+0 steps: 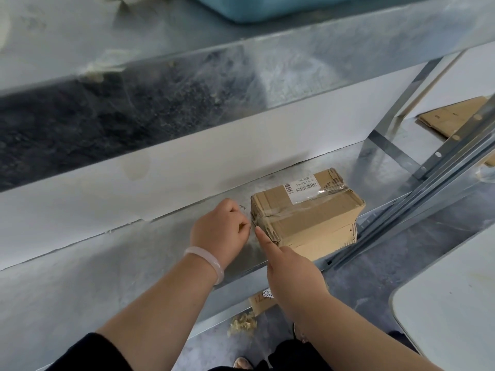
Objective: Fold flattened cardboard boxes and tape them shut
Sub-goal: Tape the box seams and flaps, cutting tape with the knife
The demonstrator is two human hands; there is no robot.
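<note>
The taped cardboard box (pixel 308 218) sits on the metal shelf (pixel 93 277), right of centre. My left hand (pixel 219 231) is curled just beside the box's near left corner; whether it pinches anything I cannot tell. My right hand (pixel 292 273) holds nothing, its forefinger straight and touching that corner.

We take this for a warehouse storeroom or packing area. A galvanized steel shelf (pixel 134 263) of a bolt-together rack fills the view, with a slotted upright (pixel 439 156) at the shelf's right end. On the shelf sits a taped carton (pixel 308 218) bearing a barcode label (pixel 305 189). Flattened cardboard (pixel 452 119) lies beyond the shelf's right end, and a blue plastic bin (pixel 267 6) stands on the tier above the shelf. Below the shelf we see bare grey concrete floor (pixel 375 277) and a numbered cardboard scrap (pixel 261 301).
</note>
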